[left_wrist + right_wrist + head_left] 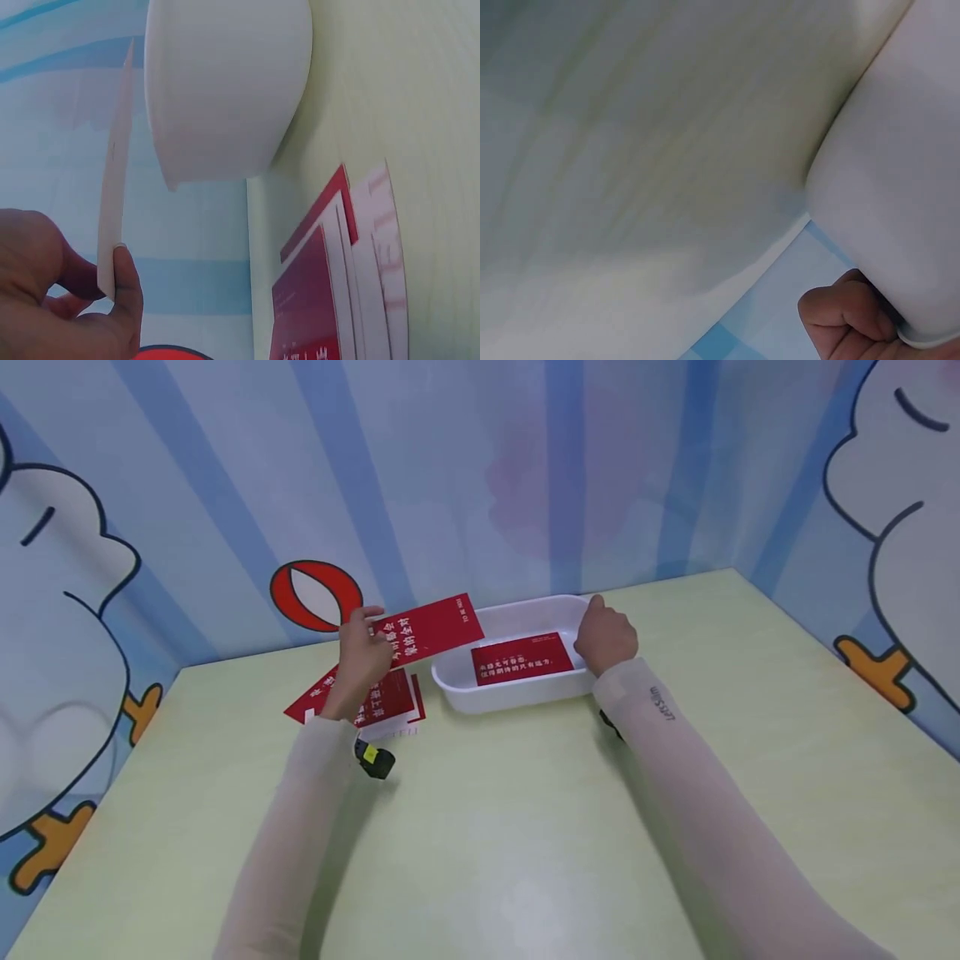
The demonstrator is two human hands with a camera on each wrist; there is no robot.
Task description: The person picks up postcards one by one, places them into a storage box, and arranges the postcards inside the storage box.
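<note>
The left hand pinches a red card above the card stack. The right hand grips the tray rim, its fingers curled; another card lies inside.

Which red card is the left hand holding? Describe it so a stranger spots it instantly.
Start at the white tray on the pale green table. Just left of it, the left hand pinches a red card. It alone is lifted; others lie flat.
</note>
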